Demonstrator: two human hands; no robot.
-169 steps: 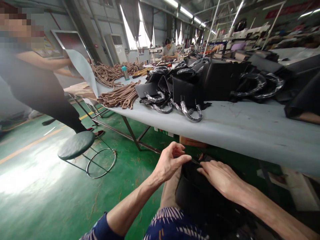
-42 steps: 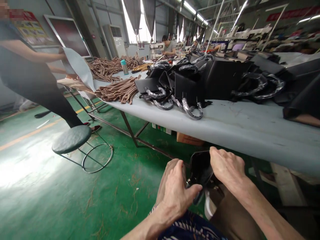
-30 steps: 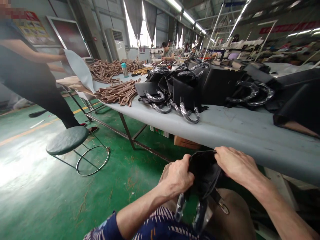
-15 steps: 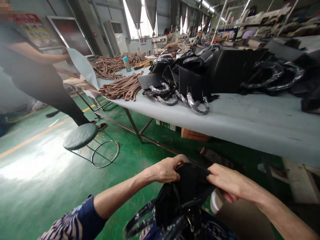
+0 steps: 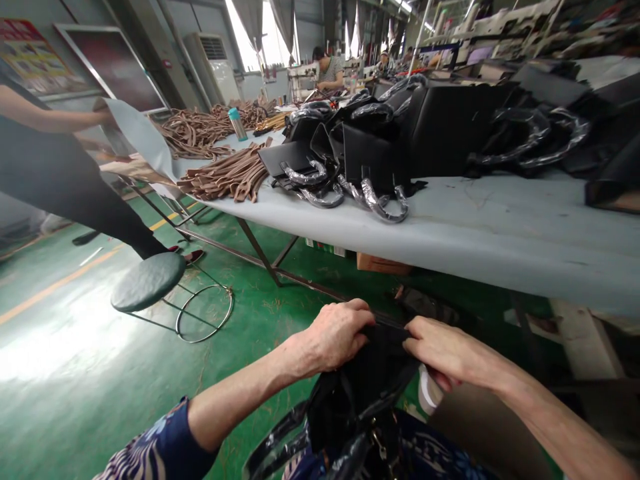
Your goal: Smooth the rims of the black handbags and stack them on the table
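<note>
The work appears to be partway through on one black bag (image 5: 367, 373), which sits over the person's lap, well below the edge of the bench (image 5: 450, 233), its upper edge stretched between two hands. The left hand (image 5: 337, 337) has its fingers curled and clamped on that edge at one side; the right hand (image 5: 445, 350) pinches it at the other, thumb and fingers closed on the dark material. What is done, as far as shows: the wrapped handles (image 5: 280, 437) are on the bag and hang toward the lap, and a metal chain (image 5: 380, 447) dangles at its front. What is left seems to lie along the gripped edge, since both hands are engaged there, but the material is too dark to tell how much is finished. More black bags (image 5: 373, 153) lie heaped on the bench beside brown straps (image 5: 230, 175); whether those are finished cannot be told.
</note>
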